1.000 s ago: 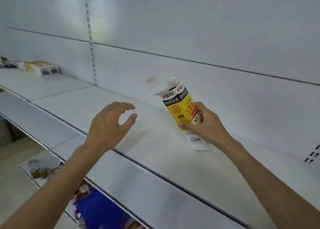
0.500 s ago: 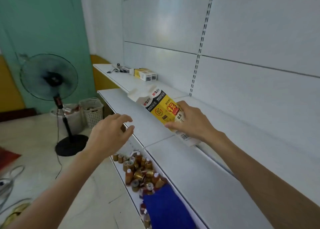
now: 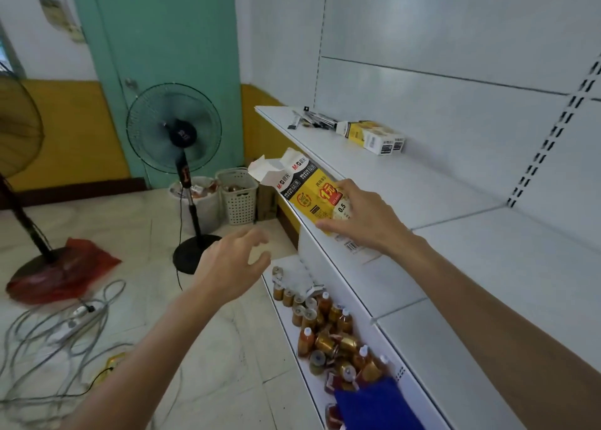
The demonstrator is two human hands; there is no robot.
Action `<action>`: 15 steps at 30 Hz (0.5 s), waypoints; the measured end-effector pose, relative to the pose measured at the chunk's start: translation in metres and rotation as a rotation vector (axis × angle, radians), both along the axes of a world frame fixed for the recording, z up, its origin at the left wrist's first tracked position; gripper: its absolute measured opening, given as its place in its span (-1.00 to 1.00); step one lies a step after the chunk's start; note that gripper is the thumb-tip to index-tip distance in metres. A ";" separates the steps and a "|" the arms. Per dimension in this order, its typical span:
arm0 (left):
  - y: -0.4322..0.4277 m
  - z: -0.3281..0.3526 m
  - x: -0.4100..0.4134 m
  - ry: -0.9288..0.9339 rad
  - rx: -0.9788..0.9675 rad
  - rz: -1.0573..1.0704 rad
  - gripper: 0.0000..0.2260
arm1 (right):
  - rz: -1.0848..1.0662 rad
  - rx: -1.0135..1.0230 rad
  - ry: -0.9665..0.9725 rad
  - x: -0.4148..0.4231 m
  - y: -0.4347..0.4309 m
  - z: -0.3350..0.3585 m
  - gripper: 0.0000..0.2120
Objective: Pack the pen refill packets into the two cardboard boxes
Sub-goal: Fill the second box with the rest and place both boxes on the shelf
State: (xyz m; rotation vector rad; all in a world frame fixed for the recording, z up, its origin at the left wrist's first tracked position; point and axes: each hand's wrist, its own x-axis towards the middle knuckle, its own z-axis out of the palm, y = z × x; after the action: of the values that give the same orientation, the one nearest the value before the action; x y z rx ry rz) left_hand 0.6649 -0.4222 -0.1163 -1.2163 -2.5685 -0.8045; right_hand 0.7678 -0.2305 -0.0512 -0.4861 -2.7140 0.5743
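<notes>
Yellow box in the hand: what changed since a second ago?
The head turned left, so the fan came into view. The right hand brought the yellow box out over the front edge of the shelf and tipped its open top further left. Nothing was picked up or let go: the right hand keeps gripping the box, and the left hand stays empty, fingers loosely curled.

Looks like a small shop, folks: white metal retail shelving point(image 3: 455, 182) runs down the right, with slotted uprights point(image 3: 553, 137) set into its back panels. Barcoded yellow-and-white cartons point(image 3: 374, 135) sit on the upper shelf, and small capped bottles point(image 3: 325, 325) are heaped on the bottom one. There's a tiled floor point(image 3: 227, 364), a standing fan point(image 3: 174, 127) and a perforated plastic basket point(image 3: 239, 195) in the corner.
</notes>
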 end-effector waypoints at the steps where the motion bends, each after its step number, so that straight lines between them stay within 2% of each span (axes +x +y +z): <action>1: 0.006 0.000 -0.017 -0.006 -0.009 -0.003 -0.77 | 0.008 0.003 -0.003 -0.018 0.006 -0.002 -0.43; 5: 0.041 0.003 -0.091 0.018 -0.074 -0.001 -0.75 | 0.009 0.024 0.000 -0.095 0.043 -0.005 -0.39; 8: 0.066 0.008 -0.150 -0.039 -0.185 -0.009 -0.74 | 0.024 0.014 0.011 -0.160 0.071 0.002 -0.38; 11: 0.080 0.012 -0.207 -0.097 -0.353 0.028 -0.74 | 0.063 0.010 -0.015 -0.224 0.090 0.010 -0.41; 15: 0.096 0.013 -0.278 -0.131 -0.427 0.045 -0.75 | 0.130 -0.007 -0.036 -0.301 0.106 0.010 -0.48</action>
State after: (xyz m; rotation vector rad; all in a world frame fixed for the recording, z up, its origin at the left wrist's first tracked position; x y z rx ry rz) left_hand 0.3870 -0.3257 -0.1037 -1.2386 -2.9662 -0.3416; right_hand 0.4664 -0.1250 -0.0411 -0.3270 -2.7936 0.6149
